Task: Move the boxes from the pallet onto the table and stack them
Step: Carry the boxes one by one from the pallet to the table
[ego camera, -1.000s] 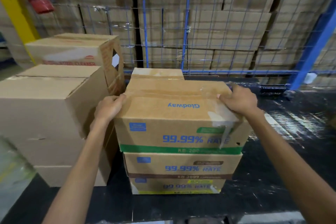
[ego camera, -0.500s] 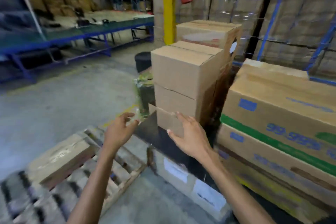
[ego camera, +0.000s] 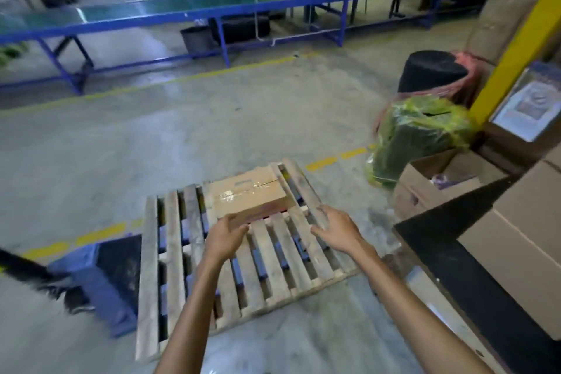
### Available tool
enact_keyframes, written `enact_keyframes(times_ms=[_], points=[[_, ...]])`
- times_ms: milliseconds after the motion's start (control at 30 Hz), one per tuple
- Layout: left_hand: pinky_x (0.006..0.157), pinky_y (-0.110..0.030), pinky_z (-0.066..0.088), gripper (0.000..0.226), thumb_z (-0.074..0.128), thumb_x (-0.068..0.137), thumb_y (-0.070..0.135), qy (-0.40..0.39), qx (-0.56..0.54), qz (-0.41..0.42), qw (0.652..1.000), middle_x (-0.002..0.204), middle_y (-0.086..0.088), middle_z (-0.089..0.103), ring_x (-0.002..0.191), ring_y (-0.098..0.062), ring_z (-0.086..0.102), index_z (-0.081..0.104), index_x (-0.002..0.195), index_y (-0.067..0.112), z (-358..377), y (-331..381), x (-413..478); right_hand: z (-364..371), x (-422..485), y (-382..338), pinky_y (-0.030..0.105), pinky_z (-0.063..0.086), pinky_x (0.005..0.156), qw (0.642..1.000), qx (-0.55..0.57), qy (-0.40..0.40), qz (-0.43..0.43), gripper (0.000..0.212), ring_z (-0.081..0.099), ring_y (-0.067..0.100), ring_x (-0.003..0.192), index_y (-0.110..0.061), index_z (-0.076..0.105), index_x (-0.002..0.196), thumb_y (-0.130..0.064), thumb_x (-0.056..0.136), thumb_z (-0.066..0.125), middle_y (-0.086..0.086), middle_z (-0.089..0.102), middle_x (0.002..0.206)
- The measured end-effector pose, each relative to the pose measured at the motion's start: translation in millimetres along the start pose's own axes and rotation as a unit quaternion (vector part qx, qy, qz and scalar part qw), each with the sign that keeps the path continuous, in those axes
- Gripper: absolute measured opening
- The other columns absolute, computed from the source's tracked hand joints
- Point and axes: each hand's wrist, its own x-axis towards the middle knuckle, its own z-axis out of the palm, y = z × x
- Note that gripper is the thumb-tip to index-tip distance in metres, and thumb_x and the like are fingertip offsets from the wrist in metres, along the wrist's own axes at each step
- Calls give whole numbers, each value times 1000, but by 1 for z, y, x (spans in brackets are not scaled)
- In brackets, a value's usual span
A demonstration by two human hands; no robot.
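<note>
Both hands reach over the pallet [ego camera: 170, 252]. My left hand [ego camera: 226, 234], fingers loosely bent and gripping nothing, is at the near corner of the one box [ego camera: 249, 194] on the slats; whether it touches, I cannot tell. My right hand [ego camera: 337, 229], fingers spread, hovers beside the box, apart. Stacked boxes [ego camera: 522, 237] stand on the black table [ego camera: 449, 240]; seemingly one transfer is left.

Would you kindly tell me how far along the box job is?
Done: plain brown cardboard boxes sit on the black table. In hand: nothing; the empty left hand and right hand reach towards the flat brown cardboard box on the wooden slatted pallet. Left: moving that one box.
</note>
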Motion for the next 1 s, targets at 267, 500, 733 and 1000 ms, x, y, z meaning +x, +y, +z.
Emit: enact_keyframes(times_ms=[267,500,733,1000], points=[[104,-43,45,54,64,96,27,-8,-47,-85,995,144,-15,58,131,-30,55,50,146,12,-37,-41,134,31,162,-49,33,45,99,998,-16,-64,15,62,53,30,132,-15,46,148,-37,94,65,8,56,147],[110,-48,41,60,63,98,33,-5,-59,-156,986,150,-15,52,137,-32,49,45,151,11,-22,-71,311,47,367,-40,37,46,100,995,-38,-90,32,65,55,34,130,-7,45,148,-33,93,69,15,56,145],[108,-43,40,60,63,98,35,13,-94,-282,955,150,-17,51,137,-33,49,46,151,13,38,-123,515,115,593,1,35,40,107,988,-45,-136,64,68,49,34,136,-7,40,152,-27,94,68,16,50,151],[106,-36,36,69,64,99,36,18,-126,-408,904,158,-12,42,142,-30,43,33,158,16,146,-253,675,258,782,96,39,41,106,972,-16,-172,157,77,50,37,134,-10,32,156,-40,94,68,16,48,151]])
